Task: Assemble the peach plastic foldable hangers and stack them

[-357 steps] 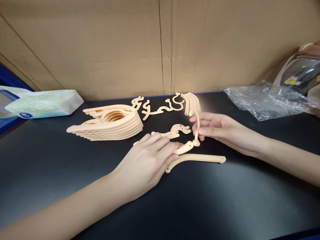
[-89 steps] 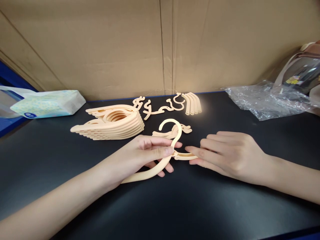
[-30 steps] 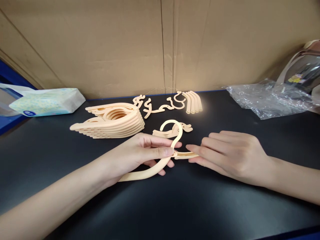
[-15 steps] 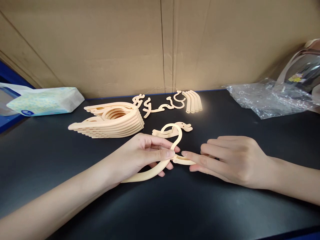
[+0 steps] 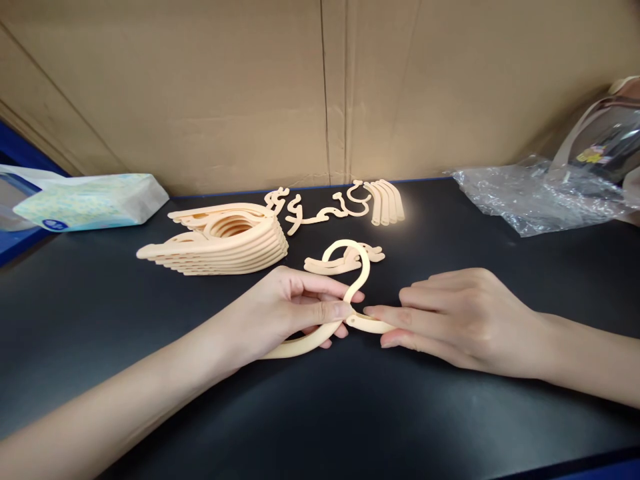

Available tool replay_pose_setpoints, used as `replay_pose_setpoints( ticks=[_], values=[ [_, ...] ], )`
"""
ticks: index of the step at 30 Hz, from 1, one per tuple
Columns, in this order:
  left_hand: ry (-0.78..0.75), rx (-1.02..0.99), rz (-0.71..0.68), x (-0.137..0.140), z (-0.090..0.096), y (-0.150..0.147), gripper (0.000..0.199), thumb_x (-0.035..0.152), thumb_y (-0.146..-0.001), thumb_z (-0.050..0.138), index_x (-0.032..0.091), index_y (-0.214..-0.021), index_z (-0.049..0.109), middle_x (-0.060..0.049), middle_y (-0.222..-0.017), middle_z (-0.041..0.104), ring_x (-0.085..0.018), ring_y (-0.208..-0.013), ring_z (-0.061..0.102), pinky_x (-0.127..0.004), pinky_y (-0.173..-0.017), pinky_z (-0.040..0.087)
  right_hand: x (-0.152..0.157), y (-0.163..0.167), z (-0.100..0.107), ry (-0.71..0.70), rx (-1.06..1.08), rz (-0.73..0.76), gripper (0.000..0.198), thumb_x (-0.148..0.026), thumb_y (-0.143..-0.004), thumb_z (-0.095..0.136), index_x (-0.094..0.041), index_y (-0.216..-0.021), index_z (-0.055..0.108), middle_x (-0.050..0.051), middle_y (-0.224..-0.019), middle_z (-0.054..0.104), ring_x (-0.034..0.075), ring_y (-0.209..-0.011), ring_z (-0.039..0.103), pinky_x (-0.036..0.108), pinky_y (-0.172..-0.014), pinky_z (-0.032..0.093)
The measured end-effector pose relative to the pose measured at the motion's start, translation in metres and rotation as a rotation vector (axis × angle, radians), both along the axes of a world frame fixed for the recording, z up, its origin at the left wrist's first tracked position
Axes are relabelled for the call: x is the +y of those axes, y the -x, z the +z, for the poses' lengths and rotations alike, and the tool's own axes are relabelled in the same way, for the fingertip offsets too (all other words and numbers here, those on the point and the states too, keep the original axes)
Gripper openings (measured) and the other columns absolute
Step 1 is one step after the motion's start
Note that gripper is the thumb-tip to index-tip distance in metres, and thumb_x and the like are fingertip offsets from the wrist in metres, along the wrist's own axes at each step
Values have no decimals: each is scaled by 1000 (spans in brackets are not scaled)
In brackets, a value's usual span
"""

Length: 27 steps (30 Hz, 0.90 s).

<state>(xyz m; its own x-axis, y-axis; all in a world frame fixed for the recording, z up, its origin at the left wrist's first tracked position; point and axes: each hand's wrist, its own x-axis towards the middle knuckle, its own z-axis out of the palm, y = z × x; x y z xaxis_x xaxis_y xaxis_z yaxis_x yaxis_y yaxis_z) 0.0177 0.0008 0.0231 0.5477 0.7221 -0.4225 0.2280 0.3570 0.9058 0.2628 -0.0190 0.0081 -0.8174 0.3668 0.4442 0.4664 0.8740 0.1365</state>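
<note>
My left hand [image 5: 305, 307] pinches a cream plastic hanger piece with a hook [image 5: 364, 270] just below the curve, thumb on top. One curved arm of it runs down-left under my wrist. My right hand [image 5: 455, 323] is closed on a second curved hanger arm [image 5: 367, 325], whose holed end meets the hook piece beside my left thumb. Whether the two are joined cannot be made out. Right behind the hook lie loose hanger parts [image 5: 325, 267] on the black table [image 5: 330, 420].
A stack of cream hangers [image 5: 235, 257] sits at the left. Further back lie loose hook pieces [image 5: 320, 217] and several curved arms [image 5: 385, 203]. A tissue pack [image 5: 95, 203] is far left; a crinkled clear plastic bag [image 5: 535, 197] and a transparent bag [image 5: 600, 140] are far right.
The hook in my left hand has tilted slightly to the right and up. Both hands keep their grips, with my right hand shifted only a little.
</note>
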Motion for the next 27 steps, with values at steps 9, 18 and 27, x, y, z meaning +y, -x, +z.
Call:
replay_pose_setpoints(
  ticks=[9, 18, 27],
  values=[
    [-171, 5, -80, -5, 1, -2, 15, 22, -91, 61, 19, -93, 76, 5, -69, 70, -5, -65, 63, -10, -65, 50, 0, -1, 1, 157, 9, 12, 28, -34, -102, 45, -21, -114, 67, -5, -62, 57, 8, -50, 48, 23, -51, 35],
    [-373, 81, -167, -8, -3, -2, 32, 36, -97, 49, 16, -81, 69, 2, -71, 68, -8, -64, 63, -17, -64, 52, 1, -2, 0, 181, 24, 10, 28, -34, -101, 47, -19, -114, 67, -5, -62, 58, 9, -50, 49, 23, -52, 34],
    [-428, 95, -194, -10, -3, -3, 33, 35, -98, 47, 16, -79, 66, 2, -72, 67, -9, -65, 63, -16, -60, 50, 1, -1, 2, 195, 6, 26, 28, -33, -102, 45, -19, -115, 65, -6, -61, 54, 8, -52, 49, 24, -52, 33]
  ],
)
